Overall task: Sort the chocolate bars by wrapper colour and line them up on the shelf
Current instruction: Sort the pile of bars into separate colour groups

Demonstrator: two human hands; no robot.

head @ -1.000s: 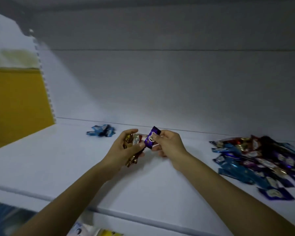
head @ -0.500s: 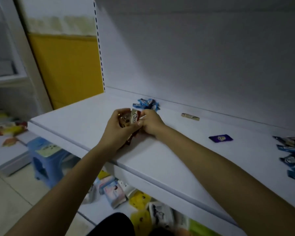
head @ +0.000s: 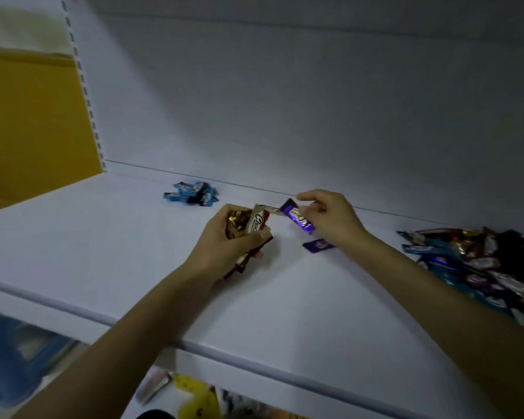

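Observation:
My left hand (head: 224, 246) is closed around a bunch of chocolate bars (head: 248, 225) in gold, brown and cream wrappers, held just above the white shelf (head: 103, 252). To its right, my right hand (head: 330, 219) pinches a purple bar (head: 297, 219) by one end, tilted, a little above the shelf. Another purple bar (head: 316, 245) lies flat on the shelf under my right wrist. A small group of blue bars (head: 192, 193) sits near the back wall. A mixed pile of bars (head: 481, 267) in blue, purple, red and gold covers the shelf's right side.
The shelf's back wall (head: 315, 101) rises right behind the hands. A yellow panel (head: 34, 125) stands beyond the shelf's left end. Below the front edge (head: 194, 346) are a lower shelf with yellow packets (head: 197, 400) and a blue stool (head: 18, 355).
The view has swung back to the right, so the mixed pile shows again. My right hand has drawn away from the left hand's bunch holding a purple bar.

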